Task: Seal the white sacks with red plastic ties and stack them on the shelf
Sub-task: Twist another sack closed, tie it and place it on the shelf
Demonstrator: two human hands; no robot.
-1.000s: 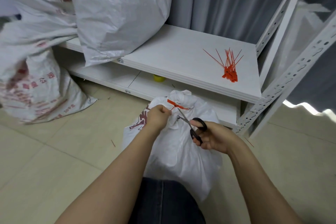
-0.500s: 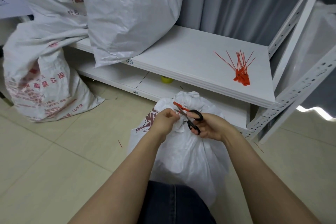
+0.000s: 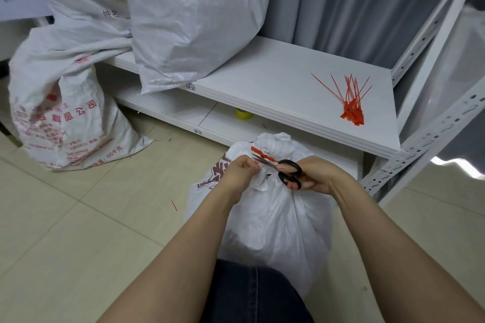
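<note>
Your sack stands on the floor at lower centre, just in front of the shelf, with its neck bunched and cinched by a red tie. Your left hand is curled tight and pinches what looks like the tie's loose tail. Your right hand grips the scissors, fingers through the black loops and blades laid against the tie. Whether they have cut, I cannot tell. The tie is thin, springy plastic, so the trimmed end will likely flick away. The sack is soft, slick woven film and bulges full, so it is probably weighty and floppy. Take it by the neck below the tie with one hand and cradle the bottom with the other; the smooth sides give little purchase. The spare ties lie at the shelf's right end, and bare board shows at its centre.
</note>
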